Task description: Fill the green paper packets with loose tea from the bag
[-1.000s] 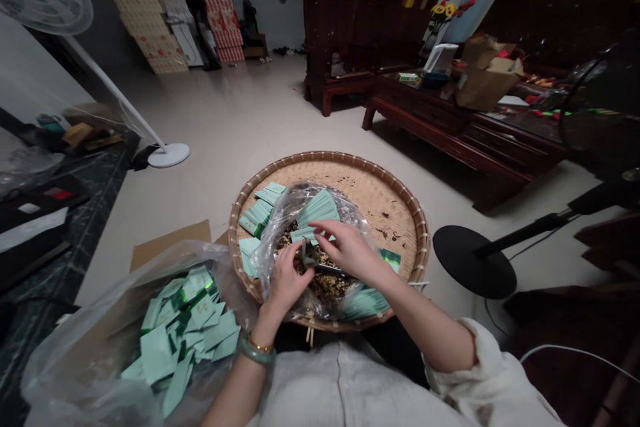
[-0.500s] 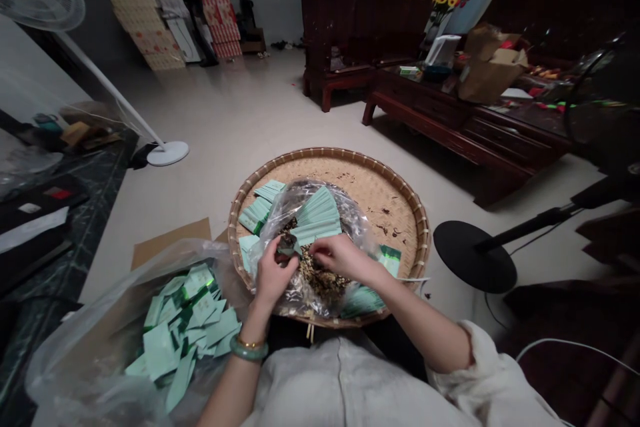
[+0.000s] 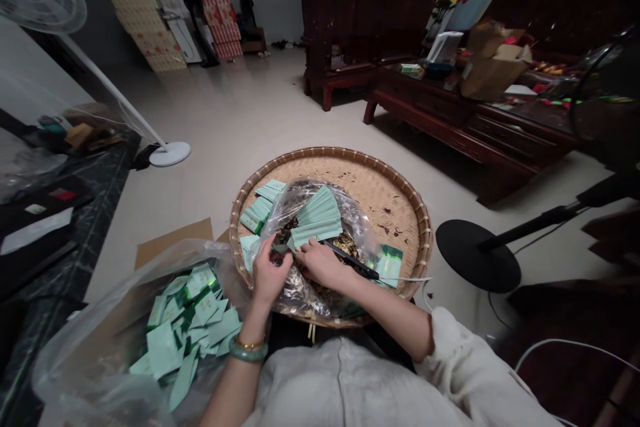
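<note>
A small green packet (image 3: 283,248) is pinched between the thumb and fingers of my left hand (image 3: 270,273), over the left side of a clear plastic bag (image 3: 306,297). My right hand (image 3: 323,265) is curled, its fingertips right beside the packet; what they hold is hidden. Dark and golden dried leaves (image 3: 346,242) fill the open bag. A fanned stack of pale green packets (image 3: 319,217) lies on the leaves. Just behind my right hand rests a slim black device (image 3: 353,261) with a white cord. All this sits in a round woven bamboo tray (image 3: 400,190).
At my left, a large clear bag (image 3: 85,347) holds many green packets (image 3: 197,320). More packets (image 3: 389,265) lie at the tray's right. A white fan (image 3: 170,154) stands left, a black fan base (image 3: 477,255) right, a wooden table (image 3: 450,127) beyond.
My right hand has moved left from the loose leaves to the packet in my left hand. The packet has tilted, and the black device now shows behind my right hand.
</note>
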Demonstrator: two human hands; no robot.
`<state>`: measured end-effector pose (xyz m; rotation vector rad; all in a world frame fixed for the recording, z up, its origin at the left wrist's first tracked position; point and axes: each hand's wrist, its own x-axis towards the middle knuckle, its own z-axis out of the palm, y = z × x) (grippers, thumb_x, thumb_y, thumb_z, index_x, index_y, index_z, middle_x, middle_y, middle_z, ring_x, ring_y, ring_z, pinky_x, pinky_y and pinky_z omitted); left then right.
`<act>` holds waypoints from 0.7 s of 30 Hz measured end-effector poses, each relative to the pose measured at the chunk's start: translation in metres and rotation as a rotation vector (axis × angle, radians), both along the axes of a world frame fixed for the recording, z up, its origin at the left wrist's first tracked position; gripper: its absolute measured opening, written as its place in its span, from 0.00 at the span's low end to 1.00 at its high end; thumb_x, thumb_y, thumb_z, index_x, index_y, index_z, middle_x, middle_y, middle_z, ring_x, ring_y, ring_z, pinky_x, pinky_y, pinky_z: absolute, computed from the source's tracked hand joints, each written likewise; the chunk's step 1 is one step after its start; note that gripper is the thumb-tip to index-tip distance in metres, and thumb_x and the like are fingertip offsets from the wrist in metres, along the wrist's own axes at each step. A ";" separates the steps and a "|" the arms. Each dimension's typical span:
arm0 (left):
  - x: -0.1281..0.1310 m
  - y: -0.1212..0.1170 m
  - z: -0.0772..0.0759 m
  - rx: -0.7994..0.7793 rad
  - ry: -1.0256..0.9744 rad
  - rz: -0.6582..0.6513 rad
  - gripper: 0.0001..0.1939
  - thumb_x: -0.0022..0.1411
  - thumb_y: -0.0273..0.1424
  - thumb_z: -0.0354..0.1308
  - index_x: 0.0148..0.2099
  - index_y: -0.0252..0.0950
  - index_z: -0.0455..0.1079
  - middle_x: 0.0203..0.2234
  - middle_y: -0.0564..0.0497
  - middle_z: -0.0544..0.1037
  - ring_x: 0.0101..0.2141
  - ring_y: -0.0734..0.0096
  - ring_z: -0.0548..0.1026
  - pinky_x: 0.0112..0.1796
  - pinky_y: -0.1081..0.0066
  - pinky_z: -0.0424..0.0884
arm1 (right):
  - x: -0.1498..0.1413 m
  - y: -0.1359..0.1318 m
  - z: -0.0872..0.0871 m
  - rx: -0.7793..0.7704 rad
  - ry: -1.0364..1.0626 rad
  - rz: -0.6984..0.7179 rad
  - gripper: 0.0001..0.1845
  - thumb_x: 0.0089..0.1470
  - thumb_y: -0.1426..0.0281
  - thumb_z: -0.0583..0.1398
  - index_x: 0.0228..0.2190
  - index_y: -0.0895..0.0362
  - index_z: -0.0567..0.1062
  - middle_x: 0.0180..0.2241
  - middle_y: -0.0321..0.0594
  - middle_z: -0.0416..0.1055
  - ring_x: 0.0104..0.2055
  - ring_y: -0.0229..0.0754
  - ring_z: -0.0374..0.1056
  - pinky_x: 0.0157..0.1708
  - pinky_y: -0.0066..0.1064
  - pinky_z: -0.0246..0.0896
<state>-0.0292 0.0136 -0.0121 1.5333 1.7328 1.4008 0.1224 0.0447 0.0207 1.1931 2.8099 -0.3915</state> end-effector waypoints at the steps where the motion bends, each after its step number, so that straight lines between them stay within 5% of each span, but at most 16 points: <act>1: 0.000 0.000 0.001 -0.002 0.004 0.001 0.22 0.52 0.30 0.58 0.51 0.33 0.67 0.44 0.42 0.75 0.44 0.60 0.74 0.43 0.63 0.73 | -0.001 0.000 -0.001 -0.001 0.001 0.002 0.15 0.49 0.72 0.60 0.41 0.58 0.72 0.39 0.47 0.70 0.45 0.50 0.61 0.39 0.34 0.62; 13: 0.002 -0.001 0.006 0.005 -0.004 0.020 0.23 0.51 0.30 0.58 0.50 0.33 0.68 0.43 0.43 0.75 0.42 0.60 0.75 0.41 0.64 0.75 | -0.004 0.005 -0.024 -0.093 0.193 -0.067 0.10 0.51 0.77 0.57 0.36 0.62 0.75 0.36 0.50 0.73 0.44 0.49 0.65 0.41 0.33 0.59; 21: 0.002 -0.001 0.005 -0.006 -0.042 -0.008 0.23 0.51 0.30 0.58 0.51 0.33 0.67 0.43 0.43 0.75 0.40 0.63 0.75 0.40 0.64 0.75 | 0.018 0.019 -0.015 -0.154 0.260 -0.162 0.12 0.51 0.76 0.57 0.38 0.58 0.75 0.35 0.41 0.76 0.37 0.41 0.71 0.35 0.25 0.58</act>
